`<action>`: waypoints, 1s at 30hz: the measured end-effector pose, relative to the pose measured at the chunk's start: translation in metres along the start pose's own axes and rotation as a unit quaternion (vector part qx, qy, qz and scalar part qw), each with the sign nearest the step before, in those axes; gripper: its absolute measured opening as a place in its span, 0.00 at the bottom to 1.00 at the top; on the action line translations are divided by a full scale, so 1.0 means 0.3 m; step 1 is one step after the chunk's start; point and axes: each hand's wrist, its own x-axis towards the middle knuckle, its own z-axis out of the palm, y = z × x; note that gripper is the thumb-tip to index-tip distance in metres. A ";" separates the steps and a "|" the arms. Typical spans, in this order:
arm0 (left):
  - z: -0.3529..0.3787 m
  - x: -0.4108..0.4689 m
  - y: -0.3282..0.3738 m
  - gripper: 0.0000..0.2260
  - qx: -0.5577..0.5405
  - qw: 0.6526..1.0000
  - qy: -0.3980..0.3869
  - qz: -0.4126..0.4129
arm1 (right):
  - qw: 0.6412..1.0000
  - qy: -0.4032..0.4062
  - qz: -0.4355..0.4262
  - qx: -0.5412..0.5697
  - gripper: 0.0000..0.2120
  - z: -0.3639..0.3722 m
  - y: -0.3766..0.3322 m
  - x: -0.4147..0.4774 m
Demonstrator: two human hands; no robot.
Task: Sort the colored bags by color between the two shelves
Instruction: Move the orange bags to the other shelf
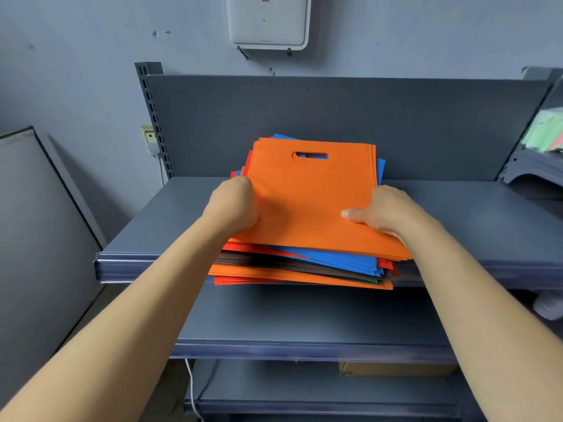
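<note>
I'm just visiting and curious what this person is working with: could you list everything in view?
orange bags: thin bundle, orange, top of the pile
bag pile: one, orange, blue, red and dark layers, upper shelf, overhanging its front
upper shelf: one, grey-blue, under the pile
lower shelf: one, grey-blue, just below
cardboard box: one, brown, beneath the lower shelf
wall unit: one, white, above the shelving
wall socket: one, pale, left of the shelving
cable: one, white, below the lower shelf
panel: one, grey, leaning far left
green items: blurred, far right
left hand: one, grips the bundle's left edge
right hand: one, holds its right edge, thumb on top
</note>
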 end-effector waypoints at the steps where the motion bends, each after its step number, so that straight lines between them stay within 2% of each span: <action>1: 0.008 -0.009 0.007 0.08 0.012 0.999 0.014 0.026 | 1.000 0.000 -0.001 0.002 0.29 -0.003 0.005 0.002; 4: 0.015 -0.033 0.030 0.13 0.047 0.995 0.039 0.075 | 1.000 0.000 -0.005 -0.004 0.28 -0.014 0.013 0.002; 8: 0.002 -0.066 0.074 0.20 0.091 0.990 0.025 0.107 | 1.000 0.000 -0.011 -0.008 0.26 -0.023 0.023 -0.009; 12: 0.002 -0.099 0.105 0.23 0.091 0.987 0.009 0.136 | 1.000 -0.005 -0.012 -0.010 0.25 -0.023 0.029 -0.019; 15: 0.010 -0.093 0.095 0.19 0.082 0.992 0.001 0.099 | 1.000 -0.007 -0.016 -0.014 0.26 -0.024 0.028 -0.021; 19: 0.017 -0.061 0.062 0.11 0.075 0.996 -0.037 -0.016 | 0.999 -0.008 -0.025 -0.024 0.25 -0.023 0.021 -0.018; 23: 0.020 -0.005 0.049 0.06 0.024 0.992 -0.071 -0.097 | 0.999 -0.003 -0.031 -0.025 0.23 -0.018 0.017 -0.015; 25: 0.023 0.008 0.050 0.03 0.003 0.992 -0.060 -0.109 | 0.999 -0.001 -0.033 -0.023 0.22 -0.013 0.017 -0.011; 27: 0.024 0.013 0.052 0.06 -0.016 0.993 -0.042 -0.113 | 0.999 0.001 -0.033 -0.021 0.21 -0.010 0.020 -0.005; 30: 0.020 0.023 0.045 0.04 -0.048 0.991 -0.029 -0.120 | 0.999 0.001 -0.033 -0.011 0.21 -0.004 0.025 0.004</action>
